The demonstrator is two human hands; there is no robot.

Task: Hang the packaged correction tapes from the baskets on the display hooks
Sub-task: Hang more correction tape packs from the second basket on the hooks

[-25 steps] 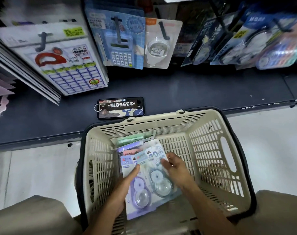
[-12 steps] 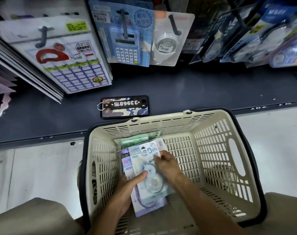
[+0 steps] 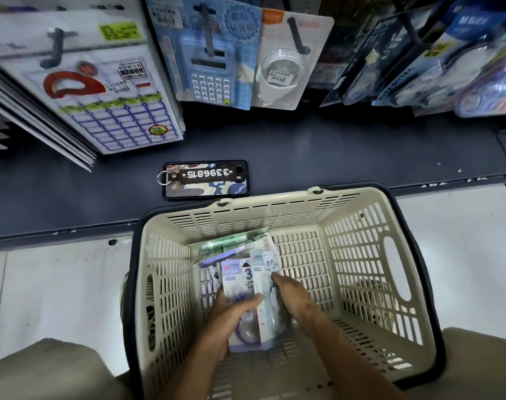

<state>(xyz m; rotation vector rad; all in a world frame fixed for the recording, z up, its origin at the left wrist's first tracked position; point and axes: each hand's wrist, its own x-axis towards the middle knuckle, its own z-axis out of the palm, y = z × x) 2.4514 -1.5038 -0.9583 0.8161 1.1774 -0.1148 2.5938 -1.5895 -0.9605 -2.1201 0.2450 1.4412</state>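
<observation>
Bare forearms, no sleeves; khaki trousers (image 3: 44, 370).

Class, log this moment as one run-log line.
stage: gathering packs | left hand: grips correction tape packs | right hand: holds same packs | place: inside basket | hung: none yet

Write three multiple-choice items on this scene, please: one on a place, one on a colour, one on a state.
1. Where does the phone lie?
A. in the basket
B. on the dark shelf beyond the basket
C. on a hook

2. What colour is the hanging calculator?
A. red
B. black
C. light blue

3. What is the left hand doing?
A. gripping correction tape packs
B. resting open on the shelf
C. holding the phone

Key: 1 B, the phone lies flat on the shelf past the basket rim. 2 C, its body is pale blue. 3 A, its thumb lies across the correction tape packs.
</observation>
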